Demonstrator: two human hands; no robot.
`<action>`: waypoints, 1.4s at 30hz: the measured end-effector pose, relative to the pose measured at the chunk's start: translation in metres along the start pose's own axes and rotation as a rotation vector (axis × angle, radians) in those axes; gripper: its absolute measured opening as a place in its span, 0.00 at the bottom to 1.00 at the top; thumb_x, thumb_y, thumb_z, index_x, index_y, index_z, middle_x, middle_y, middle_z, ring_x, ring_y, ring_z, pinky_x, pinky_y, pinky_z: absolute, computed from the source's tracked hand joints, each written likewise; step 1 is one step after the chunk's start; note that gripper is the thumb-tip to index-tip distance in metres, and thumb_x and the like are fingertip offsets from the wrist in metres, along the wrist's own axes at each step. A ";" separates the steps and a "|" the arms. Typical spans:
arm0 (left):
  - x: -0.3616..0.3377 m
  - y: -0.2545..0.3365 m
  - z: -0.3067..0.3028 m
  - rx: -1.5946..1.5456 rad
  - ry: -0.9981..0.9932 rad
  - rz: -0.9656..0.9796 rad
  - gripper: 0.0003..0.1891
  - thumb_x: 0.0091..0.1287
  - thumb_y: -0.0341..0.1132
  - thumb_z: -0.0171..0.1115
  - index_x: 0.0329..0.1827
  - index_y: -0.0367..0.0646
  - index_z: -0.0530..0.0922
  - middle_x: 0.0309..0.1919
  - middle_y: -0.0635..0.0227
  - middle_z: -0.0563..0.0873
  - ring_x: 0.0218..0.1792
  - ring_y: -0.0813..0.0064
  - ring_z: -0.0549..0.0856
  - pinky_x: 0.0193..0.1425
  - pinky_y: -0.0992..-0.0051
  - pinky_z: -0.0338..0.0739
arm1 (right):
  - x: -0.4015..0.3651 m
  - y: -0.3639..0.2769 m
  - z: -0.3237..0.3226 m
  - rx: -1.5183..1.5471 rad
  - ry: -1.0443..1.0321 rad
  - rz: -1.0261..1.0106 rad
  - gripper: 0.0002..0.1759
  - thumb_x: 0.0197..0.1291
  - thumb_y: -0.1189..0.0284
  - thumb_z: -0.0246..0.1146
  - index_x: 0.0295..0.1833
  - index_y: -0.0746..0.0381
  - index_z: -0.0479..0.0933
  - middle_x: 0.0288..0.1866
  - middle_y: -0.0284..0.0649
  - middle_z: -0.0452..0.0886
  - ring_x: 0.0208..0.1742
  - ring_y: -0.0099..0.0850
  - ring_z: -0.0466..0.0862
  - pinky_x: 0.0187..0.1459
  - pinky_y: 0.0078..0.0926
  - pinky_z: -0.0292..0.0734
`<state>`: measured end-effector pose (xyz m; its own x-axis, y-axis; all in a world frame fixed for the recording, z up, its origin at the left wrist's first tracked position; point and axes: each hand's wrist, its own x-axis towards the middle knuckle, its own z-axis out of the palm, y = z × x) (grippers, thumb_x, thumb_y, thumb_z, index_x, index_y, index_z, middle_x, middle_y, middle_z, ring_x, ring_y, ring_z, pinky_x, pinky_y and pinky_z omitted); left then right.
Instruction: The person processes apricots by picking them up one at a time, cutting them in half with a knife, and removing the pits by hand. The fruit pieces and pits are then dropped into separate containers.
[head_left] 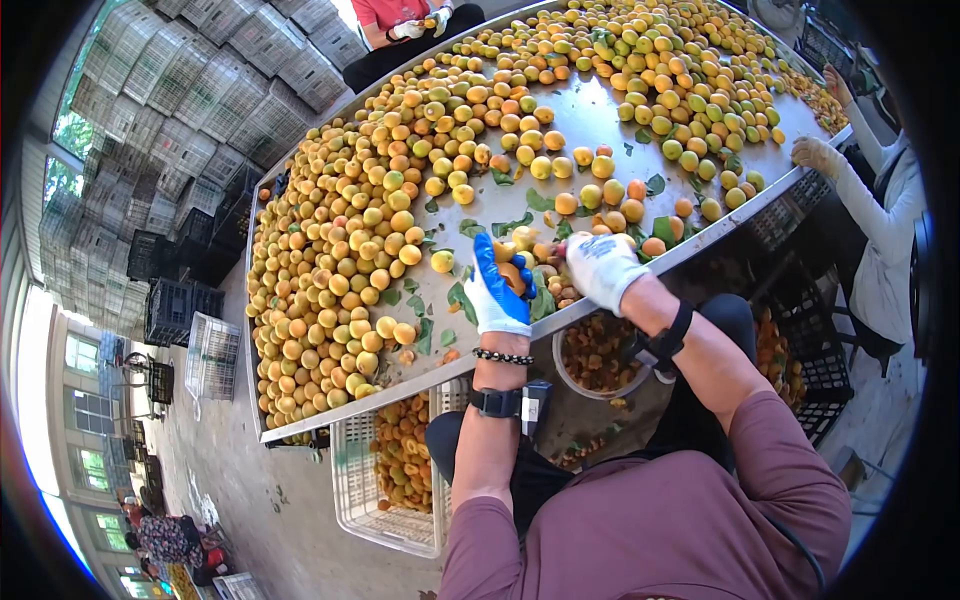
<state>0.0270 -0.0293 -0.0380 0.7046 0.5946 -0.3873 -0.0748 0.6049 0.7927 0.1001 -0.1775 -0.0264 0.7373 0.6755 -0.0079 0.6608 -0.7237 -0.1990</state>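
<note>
My left hand (496,292), in a white glove with a blue coated palm, is closed around an orange apricot (512,272) at the table's near edge. To its right, my right hand (606,270) wears a white glove and has its fingers curled. Something small and dark reddish shows at its fingertips, too small to name. Between and behind both hands lie yellow-orange apricots (524,238) and green leaves (541,303) on the metal table (470,350).
Whole apricots (330,260) are heaped across the table. Below its edge stand a white bucket (567,378) and a white crate (352,500), both holding apricot pieces. A co-worker's gloved hand (818,157) rests at the right edge; another person (395,22) sits opposite. Stacked crates (180,90) line the left.
</note>
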 end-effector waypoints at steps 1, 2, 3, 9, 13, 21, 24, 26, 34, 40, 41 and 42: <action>-0.002 0.009 -0.005 -0.043 -0.046 0.041 0.20 0.70 0.56 0.61 0.40 0.47 0.77 0.23 0.67 0.81 0.16 0.74 0.77 0.15 0.75 0.68 | 0.006 0.013 0.001 0.017 -0.030 0.027 0.11 0.65 0.72 0.55 0.46 0.66 0.80 0.38 0.52 0.87 0.42 0.46 0.88 0.43 0.41 0.83; -0.003 0.020 -0.012 -0.081 -0.094 0.082 0.20 0.70 0.56 0.61 0.39 0.47 0.77 0.23 0.67 0.81 0.17 0.74 0.78 0.15 0.75 0.69 | 0.010 0.025 0.005 0.039 -0.058 0.055 0.11 0.64 0.71 0.56 0.45 0.66 0.79 0.37 0.53 0.87 0.41 0.47 0.88 0.43 0.41 0.82; -0.008 0.036 -0.017 -0.120 -0.147 0.049 0.20 0.70 0.56 0.61 0.39 0.47 0.76 0.23 0.67 0.81 0.17 0.74 0.79 0.16 0.75 0.70 | 0.005 0.027 0.000 0.076 0.028 0.045 0.12 0.64 0.69 0.57 0.45 0.66 0.79 0.37 0.53 0.86 0.40 0.48 0.88 0.42 0.43 0.82; -0.042 0.082 -0.029 -0.029 -0.356 0.097 0.21 0.73 0.57 0.56 0.48 0.47 0.79 0.28 0.67 0.83 0.22 0.72 0.81 0.19 0.75 0.73 | 0.002 0.032 -0.004 0.178 0.179 -0.013 0.16 0.64 0.61 0.61 0.43 0.65 0.77 0.35 0.54 0.85 0.39 0.51 0.87 0.41 0.47 0.81; -0.079 0.106 -0.085 0.286 -0.244 0.411 0.18 0.77 0.47 0.52 0.54 0.41 0.77 0.32 0.64 0.84 0.24 0.75 0.82 0.22 0.78 0.74 | 0.007 0.036 -0.012 0.253 0.286 -0.037 0.16 0.64 0.59 0.62 0.42 0.63 0.78 0.33 0.54 0.84 0.38 0.51 0.86 0.41 0.47 0.81; -0.119 0.118 -0.291 1.594 0.616 0.624 0.27 0.61 0.45 0.72 0.61 0.43 0.78 0.54 0.51 0.82 0.60 0.51 0.77 0.65 0.59 0.72 | 0.004 0.039 -0.020 0.330 0.399 -0.036 0.15 0.64 0.60 0.65 0.41 0.63 0.77 0.34 0.52 0.85 0.39 0.50 0.86 0.40 0.45 0.81; -0.085 0.113 -0.311 1.070 0.407 0.696 0.23 0.66 0.37 0.70 0.62 0.36 0.77 0.53 0.56 0.83 0.53 0.65 0.83 0.57 0.68 0.78 | 0.006 0.031 -0.022 0.374 0.396 -0.039 0.16 0.65 0.60 0.65 0.42 0.63 0.77 0.35 0.52 0.85 0.40 0.51 0.86 0.40 0.45 0.81; -0.083 0.126 -0.242 1.056 0.377 0.434 0.22 0.67 0.35 0.69 0.60 0.33 0.77 0.52 0.59 0.85 0.51 0.69 0.84 0.56 0.72 0.79 | 0.006 0.028 -0.022 0.385 0.400 -0.005 0.16 0.65 0.59 0.64 0.44 0.63 0.77 0.35 0.53 0.85 0.41 0.52 0.86 0.41 0.45 0.81; 0.049 0.100 -0.140 1.606 0.020 0.921 0.26 0.63 0.43 0.68 0.63 0.44 0.77 0.54 0.54 0.83 0.51 0.54 0.84 0.56 0.62 0.79 | 0.008 0.027 -0.025 0.429 0.495 0.049 0.16 0.65 0.59 0.65 0.46 0.62 0.77 0.36 0.53 0.85 0.40 0.52 0.86 0.40 0.45 0.81; 0.119 0.057 -0.102 2.146 -0.114 0.541 0.30 0.65 0.41 0.63 0.72 0.58 0.68 0.68 0.56 0.73 0.60 0.52 0.80 0.63 0.59 0.77 | 0.011 0.033 -0.019 0.442 0.453 0.039 0.16 0.65 0.60 0.65 0.44 0.63 0.77 0.33 0.53 0.85 0.38 0.51 0.86 0.38 0.44 0.80; 0.126 0.052 -0.107 2.125 -0.096 0.546 0.28 0.65 0.40 0.62 0.70 0.56 0.70 0.64 0.55 0.75 0.57 0.52 0.82 0.59 0.58 0.78 | 0.010 0.031 -0.021 0.450 0.431 0.036 0.15 0.65 0.62 0.65 0.45 0.64 0.76 0.34 0.54 0.84 0.39 0.52 0.85 0.39 0.44 0.80; 0.127 0.049 -0.105 2.103 -0.078 0.550 0.26 0.65 0.39 0.62 0.68 0.55 0.72 0.60 0.55 0.78 0.54 0.52 0.83 0.56 0.58 0.80 | 0.010 0.030 -0.022 0.459 0.409 0.033 0.14 0.65 0.64 0.65 0.46 0.65 0.75 0.34 0.54 0.83 0.40 0.54 0.85 0.40 0.45 0.79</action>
<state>0.0383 0.1318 -0.0975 0.9125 0.4078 -0.0314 0.4085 -0.9125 0.0206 0.1302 -0.1955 -0.0104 0.8106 0.4788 0.3372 0.5759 -0.5475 -0.6071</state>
